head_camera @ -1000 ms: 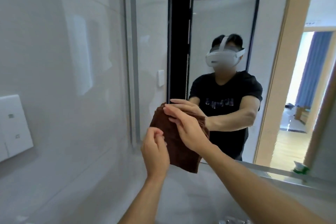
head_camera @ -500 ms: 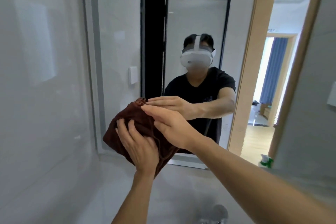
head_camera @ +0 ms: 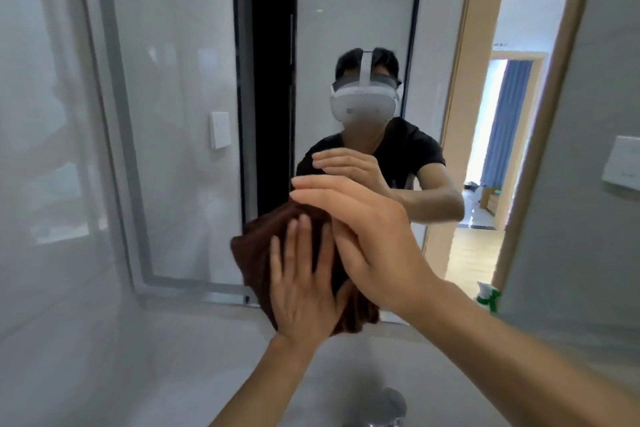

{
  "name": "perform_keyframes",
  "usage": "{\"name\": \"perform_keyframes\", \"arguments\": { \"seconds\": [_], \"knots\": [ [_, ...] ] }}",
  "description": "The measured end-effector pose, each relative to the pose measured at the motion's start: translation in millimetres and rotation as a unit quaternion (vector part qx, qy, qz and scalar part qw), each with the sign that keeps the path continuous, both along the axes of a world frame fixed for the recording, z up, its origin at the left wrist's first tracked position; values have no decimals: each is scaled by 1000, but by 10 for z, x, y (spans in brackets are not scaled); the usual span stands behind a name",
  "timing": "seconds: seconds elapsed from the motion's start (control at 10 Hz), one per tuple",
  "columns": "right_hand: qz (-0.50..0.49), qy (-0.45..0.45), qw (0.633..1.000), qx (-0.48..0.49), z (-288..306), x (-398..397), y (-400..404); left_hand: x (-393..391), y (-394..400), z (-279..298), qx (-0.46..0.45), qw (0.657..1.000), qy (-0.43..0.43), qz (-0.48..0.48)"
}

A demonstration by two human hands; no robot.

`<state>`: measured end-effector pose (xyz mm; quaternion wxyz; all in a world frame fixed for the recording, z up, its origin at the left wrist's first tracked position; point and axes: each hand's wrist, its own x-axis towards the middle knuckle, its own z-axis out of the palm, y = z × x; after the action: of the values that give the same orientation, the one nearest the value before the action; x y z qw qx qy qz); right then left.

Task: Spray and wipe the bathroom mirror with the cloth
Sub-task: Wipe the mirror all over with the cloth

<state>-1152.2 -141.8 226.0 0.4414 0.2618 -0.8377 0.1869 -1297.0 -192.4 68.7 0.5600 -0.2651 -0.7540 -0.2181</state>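
A dark brown cloth (head_camera: 254,248) hangs bunched in front of the lower part of the bathroom mirror (head_camera: 180,87). My left hand (head_camera: 304,291) lies flat on the cloth, fingers straight and pointing up. Over the cloth's upper right part lies my right hand (head_camera: 367,236), fingers straight and pointing left. Whether the cloth touches the glass is hidden behind my hands. A spray bottle with a green and white head (head_camera: 486,299) stands at the mirror's lower right corner. The mirror reflects a person in a black shirt reaching forward.
Glossy grey tile wall (head_camera: 45,184) runs along the left of the mirror. A white switch plate (head_camera: 621,163) sits on the grey wall at the right. The chrome top of a tap (head_camera: 389,406) shows at the bottom edge, below my arms.
The cloth and both hands have moved right along the mirror's lower part. My left hand went from below the cloth to lying flat on it. My right hand stays on top.
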Motion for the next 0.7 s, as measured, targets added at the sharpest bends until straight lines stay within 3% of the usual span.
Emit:
{"name": "perform_keyframes", "arguments": {
  "seconds": [0.1,0.2,0.3,0.4,0.5,0.6,0.7],
  "knots": [
    [-57,24,997,-49,35,272,271,256,393,270,-74,994,69,-50],
    [-122,50,987,-91,271,480,462,376,444,912,-143,974,135,-110],
    [-163,93,974,-129,712,519,471,401,394,1858,-177,964,171,-102],
    [-187,123,964,-141,1285,414,390,430,320,2898,-169,967,171,-88],
    [-199,141,962,-125,1821,257,248,451,163,3599,-183,965,125,-142],
    [-188,173,953,-166,2116,93,149,464,25,3831,-145,946,108,-268],
    [-212,148,940,-221,2080,-57,197,346,48,3791,-120,949,137,-256]
  ]
}}
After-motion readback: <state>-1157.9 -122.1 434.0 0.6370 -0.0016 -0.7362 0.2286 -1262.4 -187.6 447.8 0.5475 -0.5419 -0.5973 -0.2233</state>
